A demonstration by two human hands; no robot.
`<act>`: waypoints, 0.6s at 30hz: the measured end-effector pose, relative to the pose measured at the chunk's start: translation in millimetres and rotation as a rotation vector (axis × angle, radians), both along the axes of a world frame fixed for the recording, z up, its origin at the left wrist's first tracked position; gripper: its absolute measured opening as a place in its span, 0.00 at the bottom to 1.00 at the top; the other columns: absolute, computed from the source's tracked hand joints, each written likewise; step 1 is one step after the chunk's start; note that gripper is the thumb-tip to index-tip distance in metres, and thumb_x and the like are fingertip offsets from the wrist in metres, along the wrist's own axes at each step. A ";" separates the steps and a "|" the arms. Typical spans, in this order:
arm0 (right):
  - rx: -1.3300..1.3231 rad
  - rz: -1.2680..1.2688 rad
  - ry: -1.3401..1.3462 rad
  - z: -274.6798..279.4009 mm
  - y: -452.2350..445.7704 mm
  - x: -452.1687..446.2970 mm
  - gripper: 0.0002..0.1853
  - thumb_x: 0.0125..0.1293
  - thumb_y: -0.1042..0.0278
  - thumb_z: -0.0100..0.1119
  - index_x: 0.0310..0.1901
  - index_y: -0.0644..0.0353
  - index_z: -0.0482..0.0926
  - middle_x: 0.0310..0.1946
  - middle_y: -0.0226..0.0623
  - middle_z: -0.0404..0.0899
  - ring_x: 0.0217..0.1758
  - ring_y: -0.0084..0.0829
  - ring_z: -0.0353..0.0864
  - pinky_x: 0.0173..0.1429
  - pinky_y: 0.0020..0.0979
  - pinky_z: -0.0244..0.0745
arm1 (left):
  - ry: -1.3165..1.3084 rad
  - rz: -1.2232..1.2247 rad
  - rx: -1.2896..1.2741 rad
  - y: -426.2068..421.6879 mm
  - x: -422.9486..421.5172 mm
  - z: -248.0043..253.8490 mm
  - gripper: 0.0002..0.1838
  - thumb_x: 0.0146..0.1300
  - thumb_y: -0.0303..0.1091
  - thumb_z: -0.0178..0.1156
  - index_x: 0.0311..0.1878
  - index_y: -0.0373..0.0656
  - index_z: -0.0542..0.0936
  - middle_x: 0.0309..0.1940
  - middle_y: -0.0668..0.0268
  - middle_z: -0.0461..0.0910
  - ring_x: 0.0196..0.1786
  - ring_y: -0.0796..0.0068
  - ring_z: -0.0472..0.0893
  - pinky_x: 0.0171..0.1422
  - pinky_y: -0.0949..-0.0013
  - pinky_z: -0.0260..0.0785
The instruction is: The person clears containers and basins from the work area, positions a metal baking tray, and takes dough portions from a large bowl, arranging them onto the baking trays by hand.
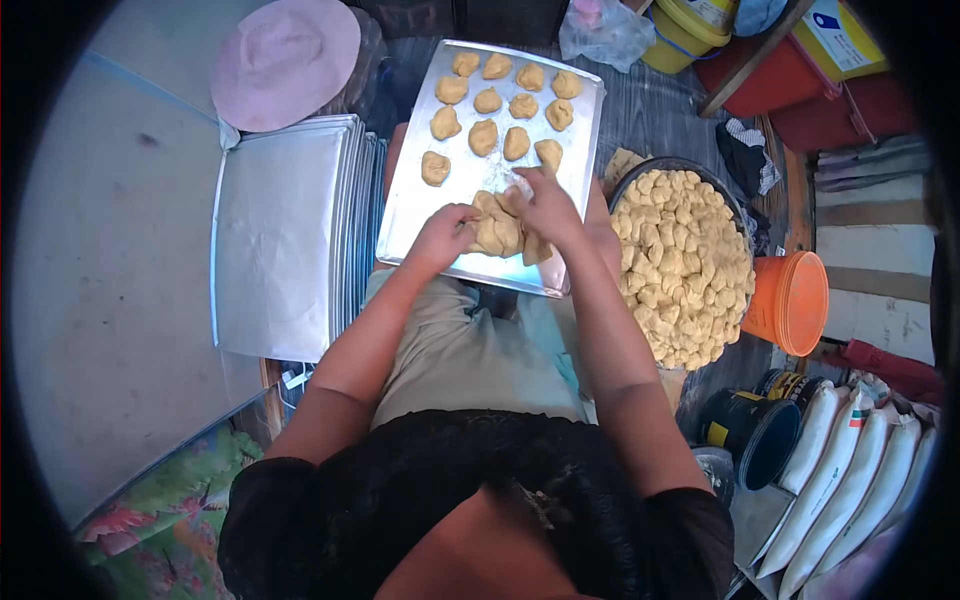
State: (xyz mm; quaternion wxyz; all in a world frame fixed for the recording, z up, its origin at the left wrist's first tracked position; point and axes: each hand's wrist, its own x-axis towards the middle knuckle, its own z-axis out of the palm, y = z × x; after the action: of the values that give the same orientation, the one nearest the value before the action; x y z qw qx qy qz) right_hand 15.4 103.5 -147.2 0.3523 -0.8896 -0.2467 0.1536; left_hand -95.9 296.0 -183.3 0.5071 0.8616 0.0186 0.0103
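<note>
A metal tray point(405, 200) lies across my lap, with rows of separate dough pieces point(483, 137) on its far part. Near its close edge sits a clump of dough point(495, 232). My left hand point(442, 238) is at the clump's left side, thumb and fingers pinched on its edge. On the clump's upper right is my right hand point(547, 208), its fingers apart and the index finger stretched toward the tray's middle; its thumb touches the dough. What lies under the right palm is hidden. To the right stands a large round basin point(742, 215) heaped with dough lumps point(680, 265).
Stacked metal trays point(275, 240) stand at left, with a pink hat point(286, 62) above them. An orange bucket point(800, 303), a dark bucket point(762, 440) and white packed bags point(845, 480) are at right. Yellow tubs point(680, 40) and a wooden stick point(755, 60) are at the upper right.
</note>
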 end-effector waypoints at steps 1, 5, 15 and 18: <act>-0.188 -0.051 -0.168 2.7 1.1 2.8 0.32 0.53 0.54 0.70 0.60 0.56 0.76 0.54 0.45 0.77 0.54 0.43 0.81 0.55 0.36 0.76 | -0.024 0.035 0.055 1.9 6.5 1.7 0.20 0.63 0.33 0.61 0.56 0.37 0.78 0.45 0.53 0.79 0.44 0.61 0.80 0.51 0.64 0.73; 0.072 0.002 0.233 -18.6 1.9 23.8 0.27 0.52 0.61 0.71 0.55 0.56 0.79 0.40 0.40 0.83 0.43 0.42 0.84 0.50 0.37 0.78 | 0.059 0.090 0.035 -5.7 30.6 19.7 0.16 0.58 0.32 0.63 0.50 0.38 0.81 0.45 0.54 0.80 0.44 0.61 0.80 0.51 0.64 0.73; -0.151 -0.236 0.025 -10.4 -11.2 -5.5 0.32 0.49 0.56 0.74 0.57 0.60 0.78 0.47 0.48 0.81 0.57 0.45 0.79 0.59 0.41 0.74 | -0.161 0.244 0.462 4.9 76.1 10.0 0.11 0.62 0.29 0.57 0.45 0.43 0.85 0.45 0.55 0.80 0.50 0.54 0.79 0.56 0.56 0.71; 0.115 -0.228 0.162 -42.4 -34.0 6.9 0.30 0.50 0.64 0.75 0.55 0.67 0.77 0.42 0.46 0.82 0.44 0.35 0.82 0.48 0.33 0.77 | -0.375 0.235 0.524 -9.2 71.3 15.5 0.12 0.60 0.30 0.58 0.45 0.47 0.85 0.49 0.61 0.80 0.58 0.57 0.75 0.61 0.52 0.65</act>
State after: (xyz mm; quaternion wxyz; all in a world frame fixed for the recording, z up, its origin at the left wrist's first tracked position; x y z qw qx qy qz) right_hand 22.3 69.5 -189.7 0.4368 -0.8748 -0.1235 0.1696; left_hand -24.6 286.8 -167.8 0.2585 0.9376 0.0209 0.2314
